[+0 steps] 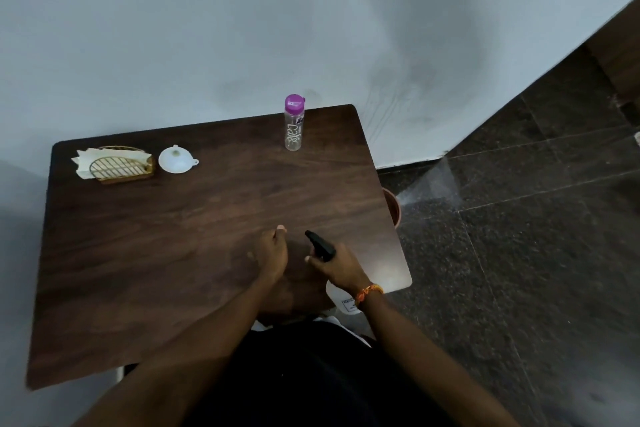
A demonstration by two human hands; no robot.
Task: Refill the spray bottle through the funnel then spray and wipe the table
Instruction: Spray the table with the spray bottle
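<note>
Your right hand [337,262] holds the spray bottle [341,295] at the near right edge of the surface [173,253]. The fingers of this hand are curled round the neck, under the black spray head [320,245], and the nozzle points away from you and a little to the left. The white body of the bottle hangs below your wrist, mostly hidden. Your left hand [272,253] rests just to the left of the nozzle, its fingers curled loosely and holding nothing that I can see.

I judge that the filling is done and the spraying is the step in hand. The funnel [177,159] lies far ahead of your left fingers, beside the napkin holder [119,165], and the clear bottle with the purple cap [294,123] stands closed, far ahead of your right fingers, near the wall.

To spray well, move your left hand aside first, because it is close to the line of the nozzle and can get wet. Keep the bottle nearly upright so that the tube inside reaches the liquid. Aim the nozzle down at the middle of the wood, not at the wall or at the napkins, and press the trigger fully with short strokes. Then take a napkin from the holder with the free left fingers and wipe the wet place before the liquid runs to the edge.
</note>
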